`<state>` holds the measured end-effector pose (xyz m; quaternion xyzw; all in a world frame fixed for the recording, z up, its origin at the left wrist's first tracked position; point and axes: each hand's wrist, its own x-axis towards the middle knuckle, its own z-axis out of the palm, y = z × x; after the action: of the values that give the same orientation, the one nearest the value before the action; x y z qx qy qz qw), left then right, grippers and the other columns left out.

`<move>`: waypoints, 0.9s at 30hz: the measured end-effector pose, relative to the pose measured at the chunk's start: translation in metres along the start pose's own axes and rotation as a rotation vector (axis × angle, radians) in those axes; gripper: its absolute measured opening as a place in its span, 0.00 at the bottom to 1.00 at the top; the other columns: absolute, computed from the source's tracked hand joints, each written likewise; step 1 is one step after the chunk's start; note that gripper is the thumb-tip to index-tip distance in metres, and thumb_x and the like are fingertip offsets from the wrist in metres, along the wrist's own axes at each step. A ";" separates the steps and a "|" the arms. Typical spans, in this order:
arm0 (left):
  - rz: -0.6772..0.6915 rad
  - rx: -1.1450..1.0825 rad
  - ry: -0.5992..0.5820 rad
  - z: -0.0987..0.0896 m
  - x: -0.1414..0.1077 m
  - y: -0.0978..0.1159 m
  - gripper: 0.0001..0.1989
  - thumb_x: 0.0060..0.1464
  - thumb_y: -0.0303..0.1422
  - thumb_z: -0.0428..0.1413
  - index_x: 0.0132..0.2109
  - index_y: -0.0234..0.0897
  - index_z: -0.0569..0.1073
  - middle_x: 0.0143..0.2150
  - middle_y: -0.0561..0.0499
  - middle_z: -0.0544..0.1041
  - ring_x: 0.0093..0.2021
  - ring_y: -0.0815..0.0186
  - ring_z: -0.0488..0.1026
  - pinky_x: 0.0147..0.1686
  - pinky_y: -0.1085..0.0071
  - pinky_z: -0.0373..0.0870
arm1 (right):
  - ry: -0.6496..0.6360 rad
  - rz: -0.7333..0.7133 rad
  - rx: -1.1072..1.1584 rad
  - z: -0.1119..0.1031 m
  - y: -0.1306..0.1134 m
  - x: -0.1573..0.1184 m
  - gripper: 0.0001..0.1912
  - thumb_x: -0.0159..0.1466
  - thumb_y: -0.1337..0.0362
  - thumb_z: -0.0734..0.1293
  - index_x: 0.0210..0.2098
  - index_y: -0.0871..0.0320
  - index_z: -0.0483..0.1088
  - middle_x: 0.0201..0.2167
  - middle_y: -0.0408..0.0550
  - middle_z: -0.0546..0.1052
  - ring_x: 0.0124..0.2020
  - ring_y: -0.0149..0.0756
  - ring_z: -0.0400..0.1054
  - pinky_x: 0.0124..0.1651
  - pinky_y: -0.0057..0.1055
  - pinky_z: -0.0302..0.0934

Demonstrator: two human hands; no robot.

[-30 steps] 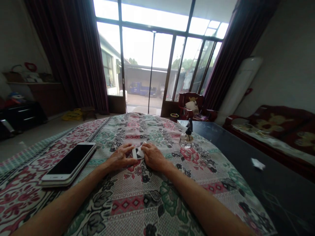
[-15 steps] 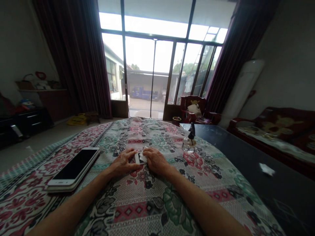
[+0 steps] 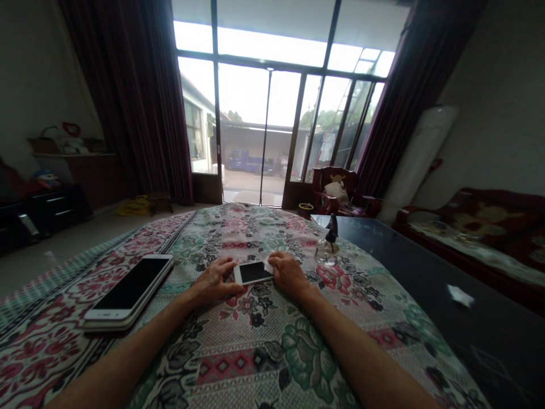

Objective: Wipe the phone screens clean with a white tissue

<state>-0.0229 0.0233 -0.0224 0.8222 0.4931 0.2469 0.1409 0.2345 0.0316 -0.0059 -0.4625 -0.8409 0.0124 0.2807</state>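
Holding the phone (image 3: 253, 273) at its edge with the half-curled left hand (image 3: 213, 282) (right hand (image 3: 289, 274) pressing a white scrap (image 3: 268, 265) against its far corner).

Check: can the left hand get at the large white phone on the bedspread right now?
Probably yes. The left hand sits near the large white phone, only bedspread between them. Its fingers touch the small white phone, so it would likely let go first.
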 end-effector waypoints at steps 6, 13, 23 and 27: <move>-0.047 -0.009 -0.002 -0.001 0.001 0.003 0.35 0.46 0.51 0.60 0.60 0.44 0.69 0.64 0.47 0.67 0.64 0.47 0.61 0.64 0.54 0.57 | 0.104 0.089 0.083 0.014 0.006 0.000 0.18 0.57 0.80 0.60 0.37 0.58 0.77 0.44 0.49 0.78 0.49 0.36 0.69 0.58 0.29 0.57; -0.064 0.017 0.004 0.001 0.001 0.004 0.33 0.47 0.53 0.58 0.58 0.44 0.70 0.65 0.48 0.67 0.65 0.52 0.60 0.65 0.60 0.54 | 0.131 0.106 0.080 0.016 0.004 0.000 0.18 0.57 0.80 0.60 0.36 0.58 0.77 0.43 0.50 0.78 0.49 0.36 0.70 0.57 0.30 0.59; -0.107 0.042 -0.055 -0.006 0.001 0.012 0.38 0.44 0.50 0.60 0.61 0.38 0.69 0.66 0.43 0.64 0.67 0.53 0.58 0.65 0.62 0.53 | 0.085 0.100 0.066 0.012 -0.002 -0.006 0.21 0.57 0.81 0.59 0.41 0.58 0.75 0.47 0.51 0.77 0.51 0.36 0.69 0.58 0.29 0.58; -0.131 0.049 -0.047 -0.003 0.001 0.010 0.38 0.44 0.49 0.60 0.61 0.38 0.69 0.67 0.43 0.64 0.67 0.53 0.57 0.65 0.61 0.53 | 0.106 0.105 0.087 0.012 -0.003 -0.009 0.21 0.57 0.81 0.59 0.41 0.58 0.75 0.47 0.51 0.77 0.51 0.36 0.70 0.57 0.30 0.59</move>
<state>-0.0168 0.0199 -0.0149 0.7971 0.5481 0.2056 0.1481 0.2301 0.0257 -0.0190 -0.4933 -0.7982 0.0388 0.3437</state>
